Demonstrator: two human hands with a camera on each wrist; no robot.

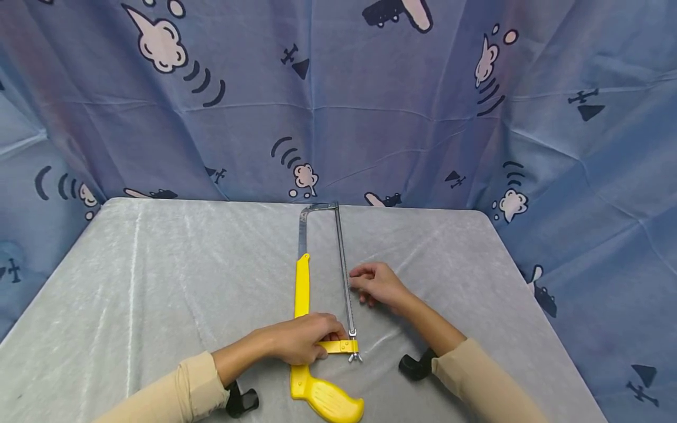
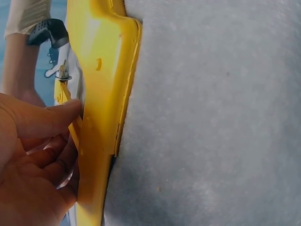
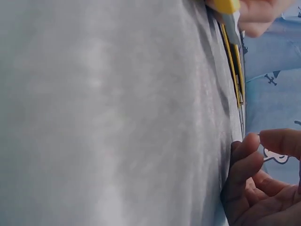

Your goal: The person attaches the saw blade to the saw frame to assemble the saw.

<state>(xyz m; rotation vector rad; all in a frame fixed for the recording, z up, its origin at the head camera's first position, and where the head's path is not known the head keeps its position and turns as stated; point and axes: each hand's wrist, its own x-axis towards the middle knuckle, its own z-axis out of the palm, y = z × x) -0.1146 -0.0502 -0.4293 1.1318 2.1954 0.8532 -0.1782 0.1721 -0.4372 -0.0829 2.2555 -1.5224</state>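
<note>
A hacksaw [image 1: 302,285] with a yellow frame and yellow handle lies lengthwise on the grey-covered table, its handle toward me. Its thin metal blade [image 1: 342,264] runs along the right side, with a wing nut [image 1: 355,357] at the near end. My left hand [image 1: 307,338] lies over the frame and grips the short yellow arm near the handle; in the left wrist view, thumb and fingers [image 2: 54,117] close around that arm. Just right of the blade, my right hand [image 1: 379,286] hovers with fingers loosely bent. The right wrist view shows nothing held in its fingers [image 3: 244,169].
Grey plush cloth covers the table [image 1: 185,264], whose far edge meets a blue patterned curtain [image 1: 370,117]. The saw's far end reaches close to that edge. A black wrist mount [image 1: 242,400] sits below the left wrist, another black mount [image 1: 416,365] below the right.
</note>
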